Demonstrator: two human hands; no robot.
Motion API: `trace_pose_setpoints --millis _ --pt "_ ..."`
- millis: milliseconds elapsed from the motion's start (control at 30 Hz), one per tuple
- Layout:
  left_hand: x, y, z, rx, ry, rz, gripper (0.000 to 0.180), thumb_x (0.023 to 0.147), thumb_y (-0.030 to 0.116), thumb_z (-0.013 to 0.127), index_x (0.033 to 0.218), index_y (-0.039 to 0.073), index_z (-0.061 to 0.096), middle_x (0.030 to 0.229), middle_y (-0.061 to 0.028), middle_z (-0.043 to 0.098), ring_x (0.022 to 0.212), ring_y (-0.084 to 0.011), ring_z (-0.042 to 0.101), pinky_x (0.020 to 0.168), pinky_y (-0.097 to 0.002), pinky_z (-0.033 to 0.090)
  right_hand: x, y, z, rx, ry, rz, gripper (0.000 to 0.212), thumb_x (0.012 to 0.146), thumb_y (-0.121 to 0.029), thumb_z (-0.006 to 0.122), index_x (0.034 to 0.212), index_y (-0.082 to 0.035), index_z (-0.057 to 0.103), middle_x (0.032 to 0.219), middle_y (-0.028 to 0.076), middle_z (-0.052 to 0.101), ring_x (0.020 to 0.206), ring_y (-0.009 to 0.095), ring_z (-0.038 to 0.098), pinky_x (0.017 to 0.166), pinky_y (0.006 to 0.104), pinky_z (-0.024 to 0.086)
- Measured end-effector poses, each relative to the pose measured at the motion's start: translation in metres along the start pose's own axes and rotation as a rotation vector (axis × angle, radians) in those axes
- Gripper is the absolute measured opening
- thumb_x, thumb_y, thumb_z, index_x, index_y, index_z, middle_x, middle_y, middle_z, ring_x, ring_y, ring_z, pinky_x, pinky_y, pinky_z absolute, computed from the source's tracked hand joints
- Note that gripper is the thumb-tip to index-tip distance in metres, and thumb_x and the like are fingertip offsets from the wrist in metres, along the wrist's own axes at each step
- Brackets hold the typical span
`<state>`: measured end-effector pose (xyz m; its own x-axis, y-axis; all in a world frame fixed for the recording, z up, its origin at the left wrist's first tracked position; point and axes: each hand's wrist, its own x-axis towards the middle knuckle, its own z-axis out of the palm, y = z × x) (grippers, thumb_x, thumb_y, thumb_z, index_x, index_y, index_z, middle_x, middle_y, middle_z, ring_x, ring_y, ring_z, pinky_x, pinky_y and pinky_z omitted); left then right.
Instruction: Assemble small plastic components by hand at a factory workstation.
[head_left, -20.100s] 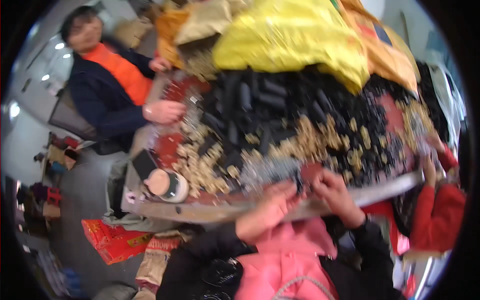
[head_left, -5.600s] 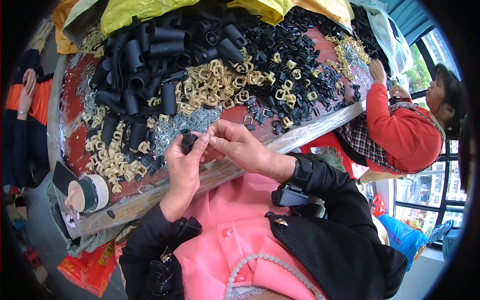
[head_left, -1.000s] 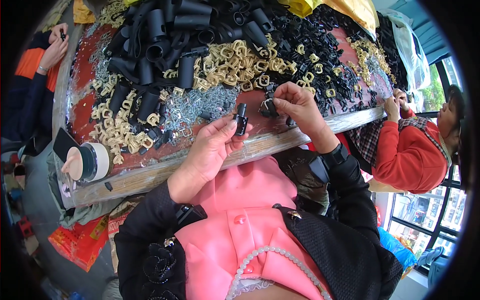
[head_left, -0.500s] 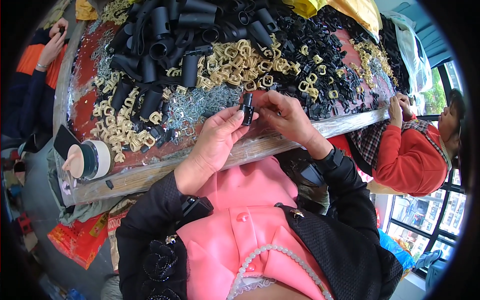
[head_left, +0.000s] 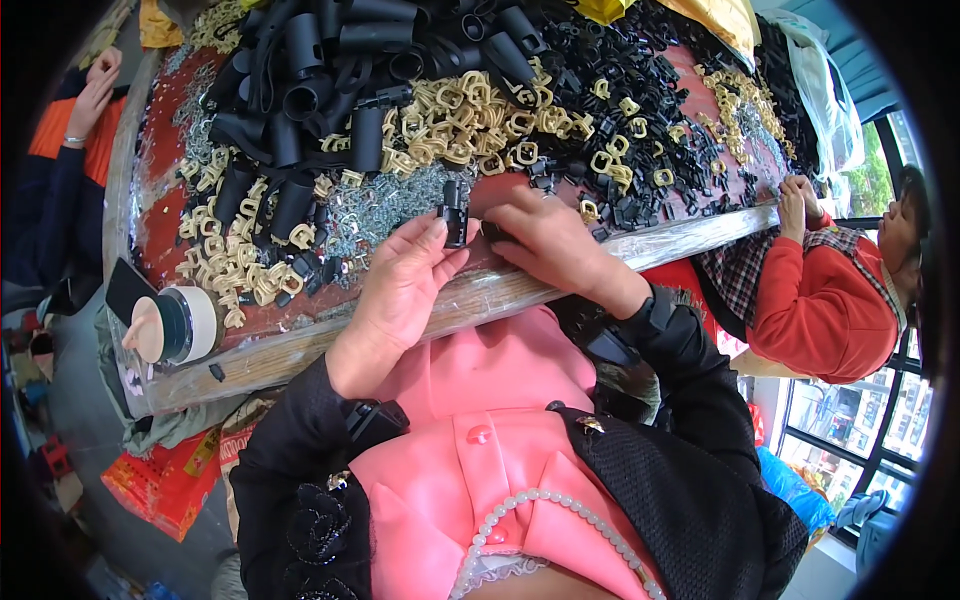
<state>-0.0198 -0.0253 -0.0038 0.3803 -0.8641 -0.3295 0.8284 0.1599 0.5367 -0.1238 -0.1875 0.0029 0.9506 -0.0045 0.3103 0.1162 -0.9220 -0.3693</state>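
Pinched upright between the thumb and fingers of my left hand (head_left: pixel 398 280) is a black plastic buckle-like part (head_left: pixel 455 212) with a narrower upper end. Just right of it, my right hand (head_left: pixel 560 240) has its fingers curled together. Something small and dark shows at those fingertips, too hidden to name. Behind the left hand lies a pile of small silvery metal pieces (head_left: pixel 385 205). Tan, ring-like plastic pieces (head_left: pixel 450 120) are heaped beyond both hands, with small black plastic parts (head_left: pixel 640 100) to their right.
Black tubes with straps (head_left: pixel 300 60) are piled at the far left. A round container (head_left: pixel 190 322) and a phone-like dark slab (head_left: pixel 130 290) stand at the left corner. The table's wooden edge (head_left: pixel 490 300) runs before me. Co-workers sit left and right (head_left: pixel 820 300).
My left hand has shifted left with the black part. My right hand has also moved left, its fingers curling lower beside that part.
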Motion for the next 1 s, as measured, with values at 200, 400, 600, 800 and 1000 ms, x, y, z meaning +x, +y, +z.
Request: trace_pose_setpoints --millis 200,400,600,800,1000 --pt "-0.005 0.001 0.003 0.029 0.021 0.012 0.022 0.083 0.014 0.051 0.102 0.003 0.051 0.097 -0.0087 0.058 0.090 -0.0125 0.054 0.077 -0.0240 0.042 -0.005 -0.003 0.007 0.045 -0.081 0.127 0.022 0.071 -0.009 0.056 0.092 -0.003 0.049 0.077 0.012 0.050 0.071 0.031 0.051 0.059 0.0355 0.043" --pt "-0.008 -0.001 -0.002 0.025 0.021 0.013 0.022 0.083 0.015 0.051 0.102 0.004 0.052 0.096 -0.0080 0.058 0.087 -0.0109 0.054 0.075 -0.0233 0.042 -0.009 -0.002 -0.011 0.459 -0.187 0.469 0.022 0.071 -0.010 0.057 0.091 -0.004 0.050 0.081 0.012 0.050 0.071 0.031 0.052 0.059 0.0350 0.043" --pt "-0.007 -0.001 -0.001 0.020 0.031 0.000 0.021 0.083 0.015 0.051 0.101 0.005 0.053 0.096 -0.0074 0.058 0.086 -0.0100 0.054 0.074 -0.0225 0.041 -0.006 0.001 -0.011 -0.116 0.067 0.181 0.022 0.071 -0.011 0.058 0.090 -0.005 0.051 0.079 0.011 0.050 0.064 0.031 0.052 0.056 0.0353 0.043" --pt "-0.007 -0.003 0.000 0.014 0.037 0.004 0.020 0.083 0.015 0.051 0.100 0.005 0.053 0.096 -0.0073 0.058 0.085 -0.0099 0.054 0.074 -0.0219 0.041 -0.007 -0.008 0.014 -0.096 -0.130 0.181 0.015 0.073 -0.012 0.054 0.084 -0.005 0.047 0.076 0.011 0.048 0.061 0.031 0.052 0.053 0.0376 0.043" --pt "-0.007 -0.005 -0.004 0.059 0.053 -0.003 0.019 0.083 0.016 0.051 0.098 0.006 0.053 0.101 -0.0096 0.057 0.095 -0.0157 0.053 0.082 -0.0273 0.039 -0.009 -0.005 0.017 -0.130 -0.148 0.195 0.013 0.074 -0.013 0.052 0.081 -0.005 0.044 0.075 0.011 0.048 0.063 0.031 0.053 0.054 0.0385 0.042"
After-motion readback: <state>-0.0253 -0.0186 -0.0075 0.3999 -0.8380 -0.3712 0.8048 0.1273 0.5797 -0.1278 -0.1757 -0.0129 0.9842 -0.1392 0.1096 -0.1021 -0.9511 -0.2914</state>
